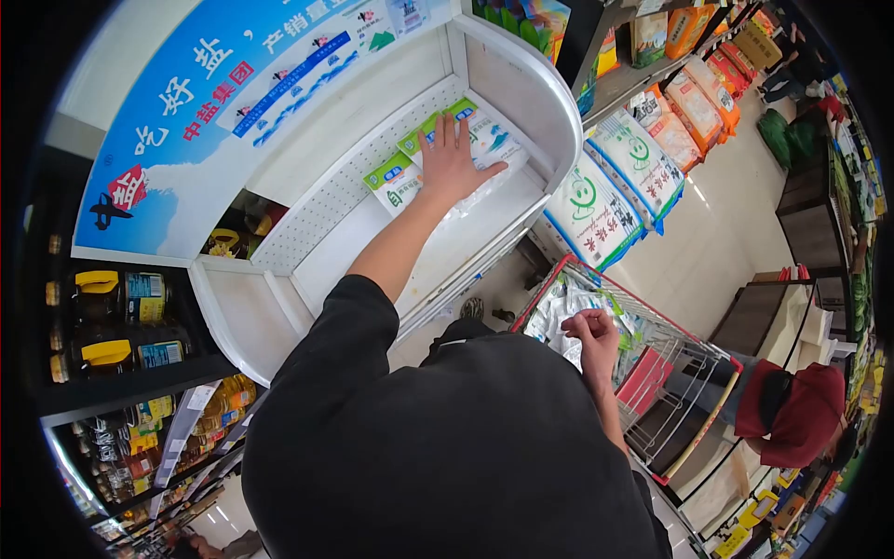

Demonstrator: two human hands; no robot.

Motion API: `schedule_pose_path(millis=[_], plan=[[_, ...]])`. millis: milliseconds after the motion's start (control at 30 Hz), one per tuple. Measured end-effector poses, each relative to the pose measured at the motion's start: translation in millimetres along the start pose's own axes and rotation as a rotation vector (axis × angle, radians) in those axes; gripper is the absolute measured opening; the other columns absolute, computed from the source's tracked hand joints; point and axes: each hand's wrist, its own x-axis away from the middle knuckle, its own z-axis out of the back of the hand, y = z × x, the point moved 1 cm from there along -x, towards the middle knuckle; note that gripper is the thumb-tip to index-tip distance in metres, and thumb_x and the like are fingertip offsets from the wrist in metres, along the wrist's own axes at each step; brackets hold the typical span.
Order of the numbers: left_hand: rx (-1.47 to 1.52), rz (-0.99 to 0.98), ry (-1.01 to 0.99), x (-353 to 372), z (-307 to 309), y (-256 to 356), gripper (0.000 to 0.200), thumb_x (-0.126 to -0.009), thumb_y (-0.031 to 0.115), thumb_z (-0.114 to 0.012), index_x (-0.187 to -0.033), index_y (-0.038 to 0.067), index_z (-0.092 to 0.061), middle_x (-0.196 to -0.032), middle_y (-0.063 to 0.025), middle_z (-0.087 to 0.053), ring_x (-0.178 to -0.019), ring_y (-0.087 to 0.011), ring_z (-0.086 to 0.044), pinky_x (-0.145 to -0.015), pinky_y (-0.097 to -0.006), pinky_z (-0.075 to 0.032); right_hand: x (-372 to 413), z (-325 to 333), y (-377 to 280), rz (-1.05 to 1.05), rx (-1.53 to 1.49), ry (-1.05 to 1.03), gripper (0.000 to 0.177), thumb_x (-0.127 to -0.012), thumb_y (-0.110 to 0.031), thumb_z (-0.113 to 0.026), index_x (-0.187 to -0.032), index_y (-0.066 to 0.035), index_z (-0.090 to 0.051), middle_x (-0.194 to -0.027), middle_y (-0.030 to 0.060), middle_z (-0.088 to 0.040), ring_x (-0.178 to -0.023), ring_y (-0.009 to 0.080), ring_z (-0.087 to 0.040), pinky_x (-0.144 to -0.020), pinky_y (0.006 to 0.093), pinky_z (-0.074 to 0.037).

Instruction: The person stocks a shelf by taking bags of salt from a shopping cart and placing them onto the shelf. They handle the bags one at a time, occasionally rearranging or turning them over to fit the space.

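White packets (395,186) lie under the spread left hand (451,170); the right hand (597,341) curls over a trolley (704,426) (any pinch, I can't tell).

Left hand (451,166) on green-white packets (495,142); right hand (592,341) over cart (705,425).

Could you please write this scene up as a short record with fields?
Left hand: fingers spread on the white-and-green packets in the display bin; this is the left hand
Right hand: fingers curled above the cart; whether this right hand touches anything is unclear
Cart contents: white-and-green packages, heaped
Beyond the bin: large bags in a row
Left side: bottles with yellow caps on a shelf
Other people: a person in dark red beyond the cart
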Motion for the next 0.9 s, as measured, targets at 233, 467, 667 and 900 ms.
schedule_pose_path(millis=[233, 467, 667, 900], plan=[[0.075, -0.011, -0.038, -2, -2, -10, 0.123, -0.082, 0.088, -0.054, -0.159, -0.006, -0.034, -0.168, -0.028, -0.027, -0.16, -0.0404, -0.017, -0.124, -0.0684, -0.01, -2, -1, 1, 0.03, -0.01, -0.021, 0.011, -0.102, -0.01, -0.067, -0.104, 0.001, -0.065, -0.089, 0.0122, -0.076, -0.081, 0.017, -0.073, -0.076, 0.0304, -0.058], [0.107, -0.032, 0.034, 41, 44, -4, 0.112, -0.082, 0.075, -0.07, -0.156, -0.002, -0.041, -0.167, -0.0214, -0.033, -0.157, -0.0389, -0.026, -0.124, -0.0678, -0.015, 4, 4, 1, 0.024, -0.028, 0.022, 0.011, -0.1, -0.009, -0.068, -0.102, 0.001, -0.066, -0.09, 0.0124, -0.077, -0.083, 0.017, -0.074, -0.074, 0.0284, -0.057], [0.09, 0.021, 0.123, 87, 12, -22, 0.111, -0.079, 0.072, -0.074, -0.152, -0.005, -0.045, -0.164, -0.0256, -0.037, -0.155, -0.039, -0.031, -0.12, -0.0709, -0.019, 2, 38, 38, -0.018, -0.017, 0.042, 0.013, -0.1, -0.01, -0.069, -0.105, 0.002, -0.066, -0.089, 0.0114, -0.077, -0.082, 0.0169, -0.073, -0.073, 0.0296, -0.057], [0.206, -0.347, 0.189, 102, 33, 33, 0.079, -0.088, 0.041, -0.08, -0.148, -0.003, -0.052, -0.156, -0.0211, -0.05, -0.15, -0.0363, -0.042, -0.123, -0.061, -0.026, 15, 160, 208, -0.501, 0.055, 0.249, 0.035, -0.097, -0.03, -0.077, -0.108, 0.001, -0.066, -0.095, 0.0135, -0.077, -0.082, 0.0181, -0.074, -0.07, 0.0306, -0.06]])
